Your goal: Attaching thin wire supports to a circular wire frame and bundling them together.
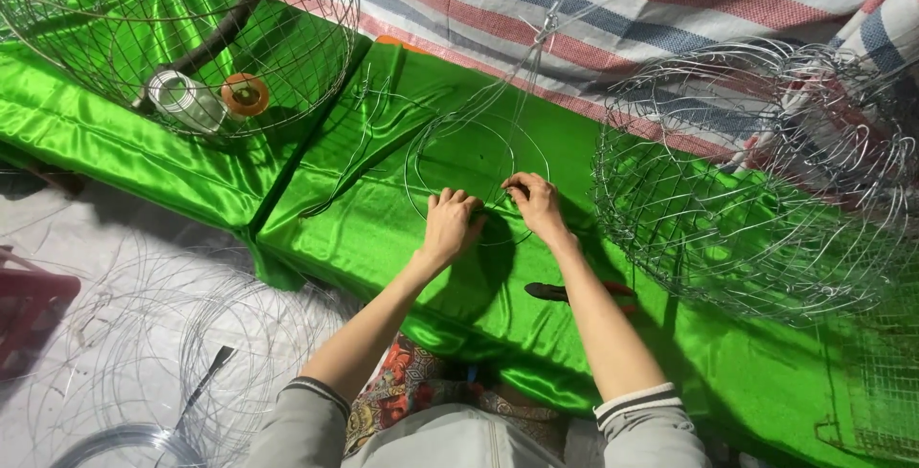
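Head view: both hands, left hand [450, 226] and right hand [536, 204], pinch one wire ring [426, 143] with closed fingers, between two wire baskets [756, 181].

Thin wire hoop [476, 173] — flat (on green satin)

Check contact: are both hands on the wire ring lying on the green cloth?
Touching. The head view shows the left hand and right hand with fingertips pressed on the wire ring at its near edge, on the green cloth.
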